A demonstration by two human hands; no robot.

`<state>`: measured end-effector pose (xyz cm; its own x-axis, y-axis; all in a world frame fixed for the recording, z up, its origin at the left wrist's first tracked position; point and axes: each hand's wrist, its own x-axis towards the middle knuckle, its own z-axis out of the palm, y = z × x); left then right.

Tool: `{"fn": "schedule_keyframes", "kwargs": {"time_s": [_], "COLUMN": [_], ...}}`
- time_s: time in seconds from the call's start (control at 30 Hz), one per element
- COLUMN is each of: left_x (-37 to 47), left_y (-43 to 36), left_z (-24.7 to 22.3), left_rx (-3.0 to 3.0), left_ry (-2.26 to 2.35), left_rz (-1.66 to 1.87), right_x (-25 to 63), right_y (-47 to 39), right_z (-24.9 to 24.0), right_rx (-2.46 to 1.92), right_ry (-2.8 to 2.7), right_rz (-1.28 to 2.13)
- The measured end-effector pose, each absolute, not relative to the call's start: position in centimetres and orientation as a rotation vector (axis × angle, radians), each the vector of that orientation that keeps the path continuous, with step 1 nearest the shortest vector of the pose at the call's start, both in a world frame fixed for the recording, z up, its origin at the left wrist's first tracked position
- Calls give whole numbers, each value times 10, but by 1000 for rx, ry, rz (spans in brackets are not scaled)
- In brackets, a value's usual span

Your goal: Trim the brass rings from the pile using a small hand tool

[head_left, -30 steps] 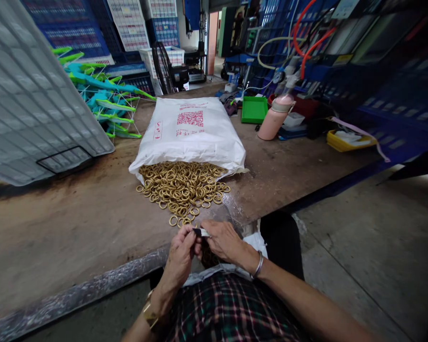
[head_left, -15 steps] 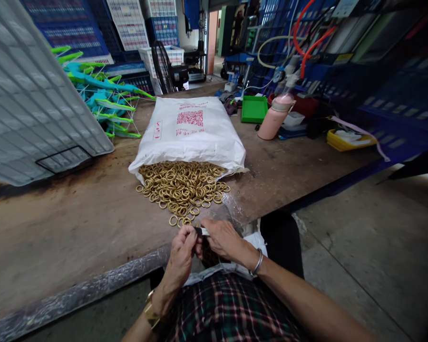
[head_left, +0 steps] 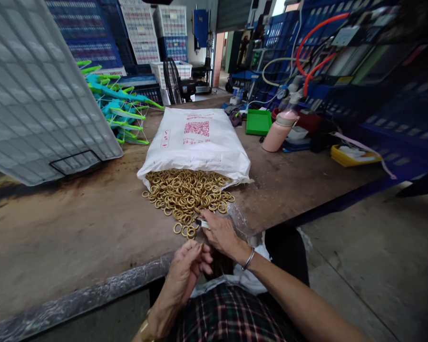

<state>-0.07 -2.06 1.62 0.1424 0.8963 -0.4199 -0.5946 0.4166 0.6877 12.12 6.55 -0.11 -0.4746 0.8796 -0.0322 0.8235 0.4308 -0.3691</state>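
Since half a second earlier, my right hand (head_left: pixel 221 232) had parted from my left hand (head_left: pixel 190 263) and reached forward to the near edge of the gold-coloured rings (head_left: pixel 189 197), taking the small black-and-white tool (head_left: pixel 204 223) along. Its fingers were closed around the tool's white part, most of which they hid; only the dark tip and a short pale length showed, beside the nearest loose rings, and I could not tell whether my fingertips touched a ring. My left hand was set back nearer my body, half curled, thumb and forefinger close together; something tiny and yellowish showed at their tips, too small to make out, so I could not tell whether it gripped anything. Below my hands, the dark contents of my lap were mostly covered and in shadow, with pale cloth (head_left: pixel 249 280) around them.

Those rings lay heaped on the desk (head_left: pixel 103 228), spilling from the mouth of a white sack (head_left: pixel 185 152) printed in red; how many remained inside was hidden. Beyond, to the right, stood a green tray (head_left: pixel 258 122) and a tilted pink bottle (head_left: pixel 278 133). To the left, a grey crate (head_left: pixel 57 99), cut off by the frame, partly hid the blue-and-green plastic pieces (head_left: pixel 123 107) behind it.
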Motion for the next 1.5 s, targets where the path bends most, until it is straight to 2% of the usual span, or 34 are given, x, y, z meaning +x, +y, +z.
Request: {"fn": "schedule_keyframes", "kwargs": {"time_s": [0.3, 0.47, 0.67, 0.83, 1.17, 1.5], "left_x": [-10, -10, -7, -2, 0, 1], "left_y": [-15, -12, -4, -2, -6, -6], "left_z": [13, 9, 10, 13, 0, 2], "left_rx": [201, 77, 338, 446, 747, 665], "left_ry": [781, 841, 1010, 1042, 1265, 1146], "left_rz": [1126, 1156, 1251, 1174, 1164, 1091], "right_x": [112, 128, 144, 143, 135, 132], "right_y": [69, 74, 65, 57, 55, 55], "right_z": [-1, -1, 22, 29, 14, 6], "right_rx": [-1585, -1384, -1076, -1037, -1229, -1218], "right_ry": [-2547, -2283, -2030, -1949, -1714, -1837], "right_rz": [479, 820, 1296, 1453, 1736, 1422]}}
